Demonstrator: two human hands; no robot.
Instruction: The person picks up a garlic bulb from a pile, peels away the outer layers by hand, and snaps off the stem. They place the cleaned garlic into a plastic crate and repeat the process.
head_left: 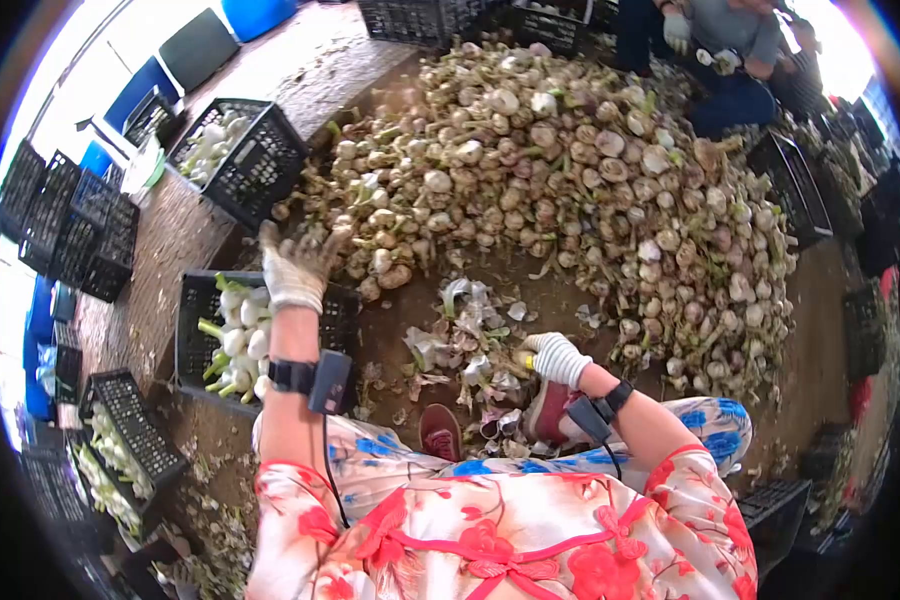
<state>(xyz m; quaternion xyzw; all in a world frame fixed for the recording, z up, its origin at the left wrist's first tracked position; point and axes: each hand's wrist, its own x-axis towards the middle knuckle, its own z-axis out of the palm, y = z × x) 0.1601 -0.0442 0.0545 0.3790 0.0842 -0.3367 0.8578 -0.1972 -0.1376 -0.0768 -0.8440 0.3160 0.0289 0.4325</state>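
Observation:
My left hand (300, 268), in a dirty pale work glove, reaches out with its fingers spread and nothing visible in them. It is over the far edge of a black plastic crate (192, 335) holding cleaned white garlic bulbs (235, 340) with green stems, close to the left edge of a large heap of unpeeled garlic (530, 150). Above my shoe, my right hand (560, 360), in a white knitted glove, is closed around something with a yellow end (528, 362); its kind is hidden. Loose garlic skins (465, 335) lie on the floor between my hands.
Another crate of garlic (260, 170) stands at the far left, and one more (135, 440) is at the lower left. Stacked black crates (70, 225) line the left side. A co-worker's gloved hand (677, 33) shows beyond the heap. An empty-looking crate (795, 185) stands right.

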